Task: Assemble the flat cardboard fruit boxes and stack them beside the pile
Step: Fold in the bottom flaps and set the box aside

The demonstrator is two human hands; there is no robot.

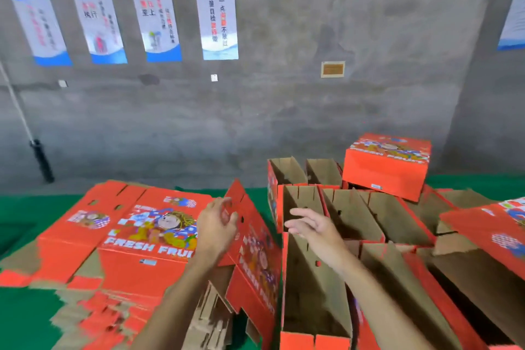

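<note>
A pile of flat red "FRESH FRUIT" cardboard boxes (pixel 147 236) lies at the left on a green surface (pixel 22 315). A folded-up red box (pixel 255 253) stands tilted against the pile's right side. My left hand (pixel 216 224) is curled at this box's upper edge; blur hides whether it grips. My right hand (pixel 312 226) hovers open, fingers spread leftward, above a row of assembled boxes (pixel 312 293) that show their brown insides.
More open boxes (pixel 377 216) fill the right side, and one closed red box (pixel 386 167) sits on top of them at the back. A grey concrete wall with posters (pixel 216 17) stands behind. A black-tipped pole (pixel 42 162) leans at far left.
</note>
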